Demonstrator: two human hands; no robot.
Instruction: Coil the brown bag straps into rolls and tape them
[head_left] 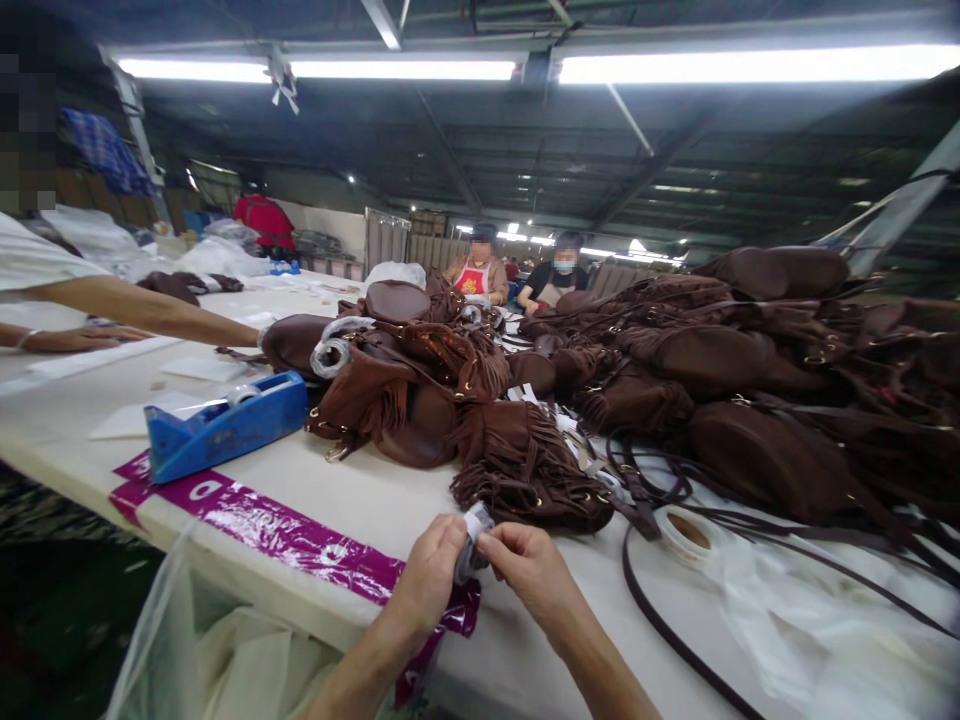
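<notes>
Our left hand (429,578) and right hand (529,568) pinch a whitish wrap (472,545), perhaps foam, in their fingers, close above the desk (375,495) for fine work.

Long white fluorescent tube lights (405,68) along the top of the frame blow out white. The pale cream tabletop (375,490), centre, is evenly bright. The heap of dark brown fringed leather bags (525,470) sinks near black at right (soft shadows beneath). Glare streaks the glossy magenta plastic strip (285,530), lower left. The left hand (429,580) and right hand (532,570), pinching a small white wad (472,535) at bottom centre, look sharp; the edges bow and smear.
</notes>
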